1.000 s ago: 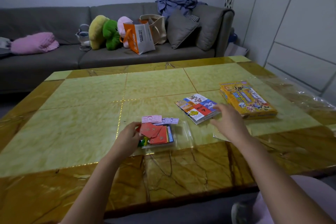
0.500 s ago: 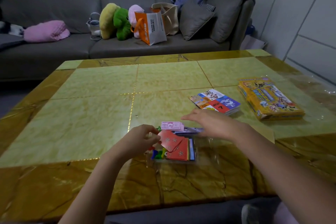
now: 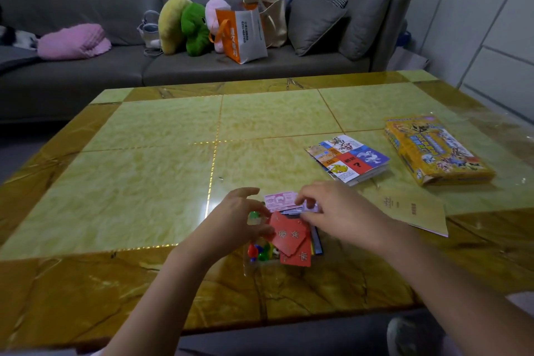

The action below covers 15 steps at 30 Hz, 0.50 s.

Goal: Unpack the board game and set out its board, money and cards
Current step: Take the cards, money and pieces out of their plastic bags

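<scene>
Head-camera view down onto a green and amber marble worktop (image 3: 144, 182). Both hands meet over a small clear bag (image 3: 254, 266) close to the near edge. The right hand (image 3: 341, 217) has a narrow grip, its fingertips pinched on the pink money notes (image 3: 278, 200) at the bag's far end. The left hand (image 3: 235, 220) curls at the bag's left side with its thumb against the red cards (image 3: 290, 235); whether that grip actually holds anything cannot be told. Coloured pawns (image 3: 258, 251) lie just under the left grip.

Beyond and to the right of the right grip lies the board (image 3: 348, 157), still folded. Further right is the yellow game box (image 3: 436, 150), and a beige leaflet (image 3: 413, 209) is just right of the right wrist.

Judged from this, unpacking is largely done. Left to do: pull out the money and cards, sort them, and unfold the board.
</scene>
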{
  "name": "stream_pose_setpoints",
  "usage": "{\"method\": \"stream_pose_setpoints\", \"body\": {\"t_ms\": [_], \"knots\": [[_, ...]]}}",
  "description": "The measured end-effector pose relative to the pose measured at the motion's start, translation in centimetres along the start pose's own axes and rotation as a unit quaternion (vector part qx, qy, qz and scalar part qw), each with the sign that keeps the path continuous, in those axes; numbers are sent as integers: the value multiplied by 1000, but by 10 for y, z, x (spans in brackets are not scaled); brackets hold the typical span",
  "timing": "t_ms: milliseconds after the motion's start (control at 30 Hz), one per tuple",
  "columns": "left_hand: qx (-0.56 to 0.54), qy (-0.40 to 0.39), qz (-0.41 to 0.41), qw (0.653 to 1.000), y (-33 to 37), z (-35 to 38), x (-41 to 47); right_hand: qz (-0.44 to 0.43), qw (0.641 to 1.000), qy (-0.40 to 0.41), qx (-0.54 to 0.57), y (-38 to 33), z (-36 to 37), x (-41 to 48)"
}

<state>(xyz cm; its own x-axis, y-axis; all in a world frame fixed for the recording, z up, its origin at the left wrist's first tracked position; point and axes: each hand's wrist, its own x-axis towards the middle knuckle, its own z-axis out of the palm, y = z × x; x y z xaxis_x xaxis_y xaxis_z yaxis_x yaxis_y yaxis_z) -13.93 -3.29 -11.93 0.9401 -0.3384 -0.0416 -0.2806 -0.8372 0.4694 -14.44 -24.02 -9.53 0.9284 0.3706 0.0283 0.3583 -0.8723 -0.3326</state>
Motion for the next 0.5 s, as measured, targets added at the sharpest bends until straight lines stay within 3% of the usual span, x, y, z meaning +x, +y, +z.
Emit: {"method": "stream_pose_setpoints", "body": {"t_ms": [167, 333, 500], "knots": [[21, 0, 13, 1000, 7, 2, -8, 143, 988, 58, -22, 1, 18, -25], [37, -44, 30, 998, 9, 4, -16, 177, 981, 79, 10, -14, 22, -33], [38, -27, 38, 998, 15, 18, -13, 212, 974, 52, -54, -28, 28, -33]]}}
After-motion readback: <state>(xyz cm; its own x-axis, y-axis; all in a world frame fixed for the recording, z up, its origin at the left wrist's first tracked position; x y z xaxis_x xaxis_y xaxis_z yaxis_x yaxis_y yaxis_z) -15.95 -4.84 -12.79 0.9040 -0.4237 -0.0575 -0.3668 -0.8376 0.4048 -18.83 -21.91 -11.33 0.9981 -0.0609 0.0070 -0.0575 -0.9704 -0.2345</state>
